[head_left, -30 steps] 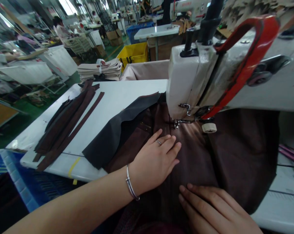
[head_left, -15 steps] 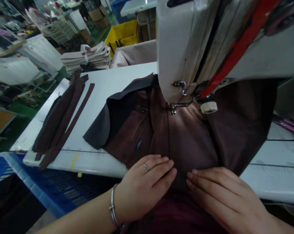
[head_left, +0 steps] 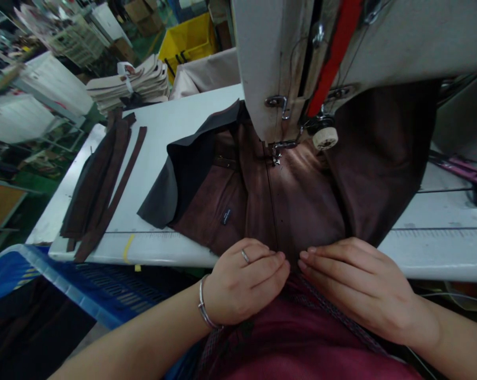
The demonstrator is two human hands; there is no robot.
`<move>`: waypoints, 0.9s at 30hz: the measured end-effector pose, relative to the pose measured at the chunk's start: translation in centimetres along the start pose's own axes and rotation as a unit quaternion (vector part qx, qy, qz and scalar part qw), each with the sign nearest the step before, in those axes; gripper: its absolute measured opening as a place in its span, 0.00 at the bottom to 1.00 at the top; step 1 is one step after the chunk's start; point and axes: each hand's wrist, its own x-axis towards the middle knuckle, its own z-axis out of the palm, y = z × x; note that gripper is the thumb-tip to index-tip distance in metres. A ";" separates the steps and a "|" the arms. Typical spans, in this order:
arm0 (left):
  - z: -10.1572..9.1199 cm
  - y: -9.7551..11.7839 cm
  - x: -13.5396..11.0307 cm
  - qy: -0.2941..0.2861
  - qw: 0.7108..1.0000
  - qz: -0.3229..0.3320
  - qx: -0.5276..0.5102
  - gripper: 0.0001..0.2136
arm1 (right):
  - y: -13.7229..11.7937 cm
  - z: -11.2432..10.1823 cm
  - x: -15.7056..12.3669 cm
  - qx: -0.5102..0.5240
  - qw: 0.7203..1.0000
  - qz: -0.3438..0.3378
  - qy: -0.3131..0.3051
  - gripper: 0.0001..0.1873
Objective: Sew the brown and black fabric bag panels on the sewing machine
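Brown leather-like panels [head_left: 305, 211] lie under the sewing machine [head_left: 276, 68], with a seam line running from the presser foot [head_left: 276, 157] toward me. My left hand [head_left: 248, 279] is closed on the near edge of the brown panels, left of that seam. Just right of it, my right hand [head_left: 353, 279] is closed on the same edge. Both thumbs are hidden. A small dark label [head_left: 226, 215] and a zipper [head_left: 225, 162] show on the left part, where a grey-black lining flap [head_left: 159, 198] folds up.
Brown strips [head_left: 99, 184] lie at the table's left. Below stands a blue basket [head_left: 56, 279]. Pink-handled scissors [head_left: 460, 166] rest at the right. A stack of beige pieces [head_left: 133, 84] and a yellow crate [head_left: 189, 42] are behind the white table [head_left: 175, 113].
My view has shifted, so the machine and panels sit higher in the picture. My hands are closer together at the panels' near edge, and more of the red clothing below shows.
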 end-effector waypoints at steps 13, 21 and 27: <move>0.3 0.6 0.4 0.010 0.998 -0.044 0.036 0.08 | -0.6 0.6 0.6 -0.053 0.998 0.019 0.038 0.20; -0.3 -0.3 1.1 -0.009 0.998 -0.020 0.051 0.10 | 0.0 -0.7 2.5 -0.116 0.993 0.002 -0.007 0.16; -0.6 -2.2 2.3 -0.043 0.999 -0.016 0.028 0.11 | 1.2 -1.3 3.8 -0.110 0.994 0.002 -0.026 0.16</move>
